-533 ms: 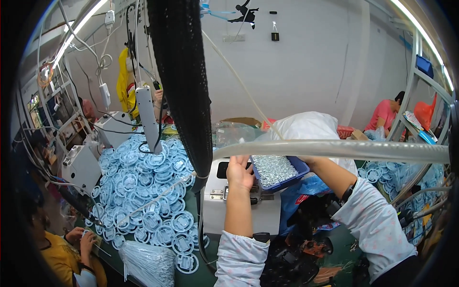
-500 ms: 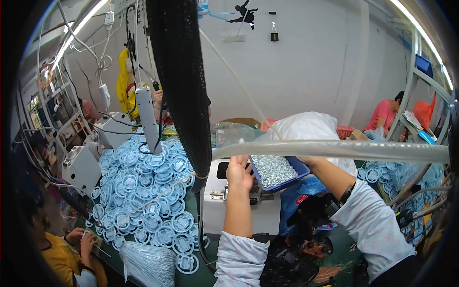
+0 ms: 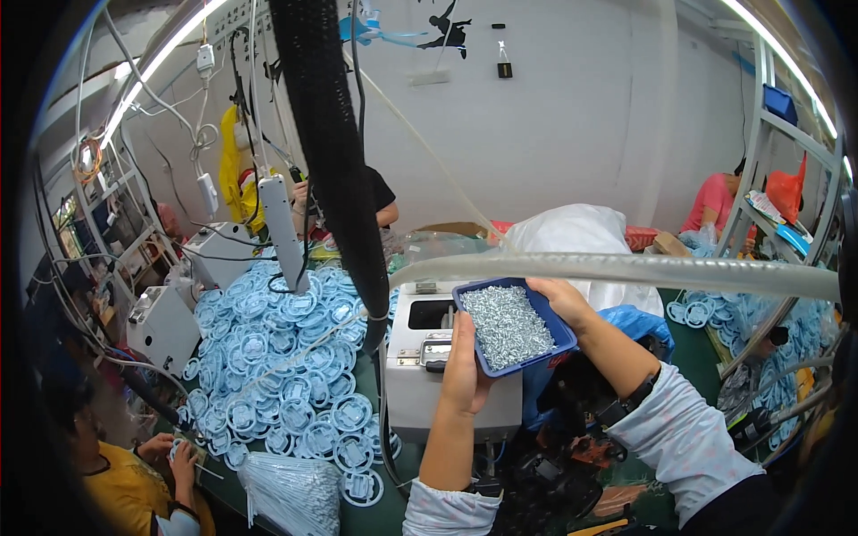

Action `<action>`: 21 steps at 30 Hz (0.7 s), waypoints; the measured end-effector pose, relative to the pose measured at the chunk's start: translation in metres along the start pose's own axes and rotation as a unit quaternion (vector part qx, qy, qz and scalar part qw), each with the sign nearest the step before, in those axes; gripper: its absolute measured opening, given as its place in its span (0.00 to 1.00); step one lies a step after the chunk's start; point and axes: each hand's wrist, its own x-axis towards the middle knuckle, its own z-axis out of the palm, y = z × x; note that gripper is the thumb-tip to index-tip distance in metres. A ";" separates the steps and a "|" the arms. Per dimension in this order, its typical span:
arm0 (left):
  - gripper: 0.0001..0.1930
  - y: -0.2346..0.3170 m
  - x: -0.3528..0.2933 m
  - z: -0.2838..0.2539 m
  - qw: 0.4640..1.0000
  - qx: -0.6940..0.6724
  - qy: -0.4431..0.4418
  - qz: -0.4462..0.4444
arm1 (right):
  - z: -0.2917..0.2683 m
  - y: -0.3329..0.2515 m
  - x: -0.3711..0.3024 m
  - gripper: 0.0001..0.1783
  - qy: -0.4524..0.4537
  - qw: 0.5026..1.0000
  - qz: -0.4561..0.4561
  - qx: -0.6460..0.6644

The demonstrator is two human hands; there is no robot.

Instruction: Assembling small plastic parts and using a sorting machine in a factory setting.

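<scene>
Two grips on my feed: fingers of left hand [image 3: 461,371] and right hand [image 3: 565,304] grasping blue rectangular plastic tray [image 3: 561,338] of small silvery metal pieces [image 3: 508,323], four o'clock from centre.

Tray [image 3: 562,336], centre: was deep blue
Small metal pieces [image 3: 508,322]: shone silver-grey
Sleeves [image 3: 684,438], bottom and lower right: were white, scattered with faint pink marks
Discs [image 3: 295,357], left of centre: looked pale blue to me
Case [image 3: 454,413], centre: was light grey, its opening [image 3: 432,314] dark
Tabletop [image 3: 695,355]: showed dark green
Shirt [image 3: 125,489], lower left: was mustard yellow
Bag [image 3: 785,192], upper right: was orange-red
Wall [image 3: 572,116], top: was off-white, I noticed
</scene>
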 end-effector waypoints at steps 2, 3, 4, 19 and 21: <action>0.27 -0.011 -0.002 -0.008 0.998 -0.035 0.019 0.039 | 0.019 -0.012 -0.008 0.18 0.015 0.985 0.018 -0.173; 0.25 -0.012 -0.007 -0.011 0.996 -0.073 0.040 0.035 | 0.041 -0.026 -0.015 0.18 0.016 0.982 0.048 -0.184; 0.25 -0.013 -0.010 -0.012 0.996 -0.074 0.043 0.038 | 0.047 -0.039 -0.017 0.18 0.011 0.982 0.050 -0.185; 0.22 -0.040 0.008 0.002 0.950 0.092 0.208 0.213 | 0.091 -0.014 -0.019 0.18 -0.045 0.759 0.003 -0.650; 0.22 -0.040 0.009 0.001 0.951 0.087 0.214 0.205 | 0.089 -0.006 -0.015 0.18 -0.036 0.752 0.021 -0.658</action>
